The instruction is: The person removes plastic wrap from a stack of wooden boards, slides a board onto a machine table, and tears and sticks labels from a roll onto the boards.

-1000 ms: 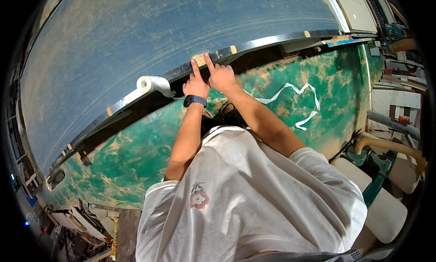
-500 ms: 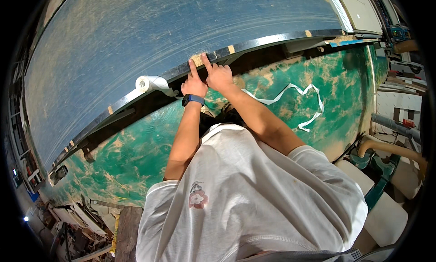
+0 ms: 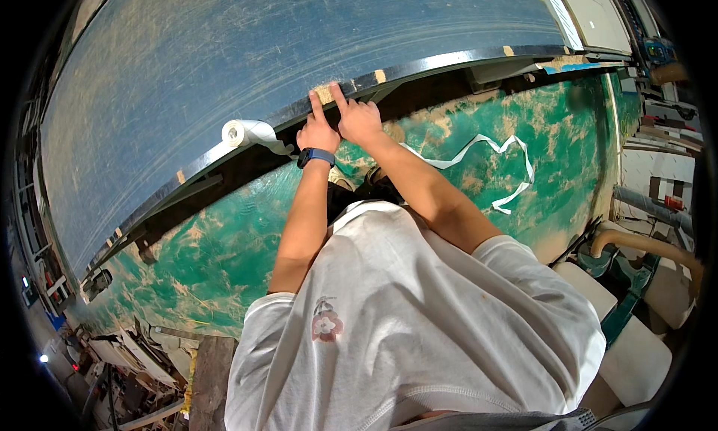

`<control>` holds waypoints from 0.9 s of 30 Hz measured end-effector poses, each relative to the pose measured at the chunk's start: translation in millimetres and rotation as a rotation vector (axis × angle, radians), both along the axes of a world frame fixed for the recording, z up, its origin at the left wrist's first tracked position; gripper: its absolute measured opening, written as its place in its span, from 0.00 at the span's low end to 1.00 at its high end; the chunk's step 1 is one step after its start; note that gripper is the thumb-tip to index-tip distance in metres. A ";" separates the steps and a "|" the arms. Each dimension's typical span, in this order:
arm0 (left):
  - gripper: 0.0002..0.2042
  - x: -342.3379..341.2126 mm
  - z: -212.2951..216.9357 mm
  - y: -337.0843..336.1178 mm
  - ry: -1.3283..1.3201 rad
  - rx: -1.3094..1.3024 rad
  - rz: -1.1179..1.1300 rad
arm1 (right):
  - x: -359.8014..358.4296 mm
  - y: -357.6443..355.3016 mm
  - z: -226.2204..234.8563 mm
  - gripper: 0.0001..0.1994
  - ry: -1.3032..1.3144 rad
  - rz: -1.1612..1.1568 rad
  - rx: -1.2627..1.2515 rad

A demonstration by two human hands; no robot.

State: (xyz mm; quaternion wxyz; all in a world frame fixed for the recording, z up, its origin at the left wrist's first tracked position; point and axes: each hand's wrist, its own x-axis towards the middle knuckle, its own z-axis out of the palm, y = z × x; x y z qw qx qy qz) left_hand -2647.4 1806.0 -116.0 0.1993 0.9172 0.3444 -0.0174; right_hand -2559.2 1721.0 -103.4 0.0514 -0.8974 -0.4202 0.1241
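Note:
At the near edge of a large scratched blue tabletop (image 3: 314,35), both my hands point forward. My left hand (image 3: 318,134), with a dark watch on its wrist, has its index finger stretched out to the left side of a bare tan patch (image 3: 324,94) in the dark edge strip. My right hand (image 3: 360,120) reaches the patch's right side with its own index finger straight. The other visible fingers are bent, and neither hand holds anything. Left of my hands, a roll of white tape (image 3: 235,134) rests on the edge, its loose end hanging down.
A crinkled white strip (image 3: 514,142) lies on the dusty green floor (image 3: 217,259) to the right. More tan patches (image 3: 380,76) show along the table edge. Pale stools (image 3: 636,360) and a tan hose (image 3: 621,238) are at lower right; boards and scraps (image 3: 138,364) lie at lower left.
Both index fingertips have shifted very slightly toward the far side along the tan patch. The roll and the strip on the floor stay put.

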 end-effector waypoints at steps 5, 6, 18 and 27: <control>0.45 -6.7 4.0 -5.2 -0.039 0.053 -0.046 | -0.8 -46.0 5.0 0.32 0.020 -0.080 0.249; 0.44 -4.0 7.9 -8.1 -0.030 0.061 -0.080 | 1.0 -66.8 0.3 0.26 -0.023 -0.067 0.294; 0.42 -16.0 -2.9 -11.8 -0.170 0.128 -0.107 | -80.0 -369.2 -67.6 0.15 0.171 -0.902 -0.272; 0.16 -168.5 -163.8 3.5 0.566 -0.309 -0.448 | -139.3 -410.8 -56.3 0.15 0.143 -1.206 -0.217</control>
